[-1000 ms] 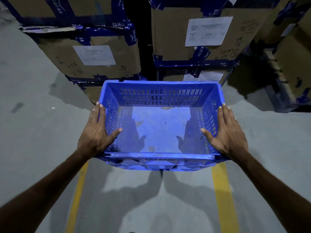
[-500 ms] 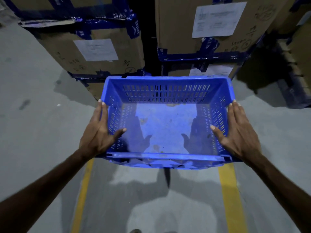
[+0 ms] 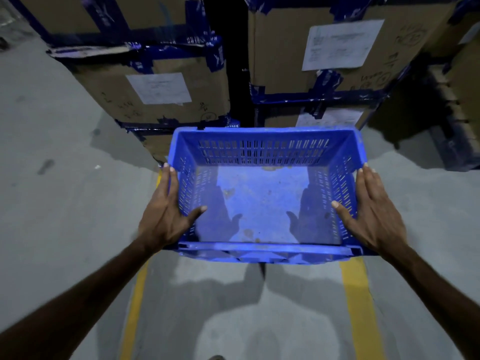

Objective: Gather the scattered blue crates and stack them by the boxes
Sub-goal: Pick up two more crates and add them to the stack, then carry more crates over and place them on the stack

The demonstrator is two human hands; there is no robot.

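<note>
One blue crate (image 3: 262, 201), empty, slotted rigid plastic, likely light and stiff, carried just near of the cardboard boxes (image 3: 166, 92), left hand (image 3: 166, 216) and right hand (image 3: 374, 219) clasping its side walls, fingers straight outside, thumbs hooked inside.

The blue crate (image 3: 265, 198) looks like hard plastic, slotted along its walls, its base scuffed and stained. The boxes (image 3: 166, 94) behind it are matt brown cardboard bound with glossy blue tape, paper sheets (image 3: 159, 88) stuck on. The floor (image 3: 65, 203) is dull grey concrete with yellow painted lines.
</note>
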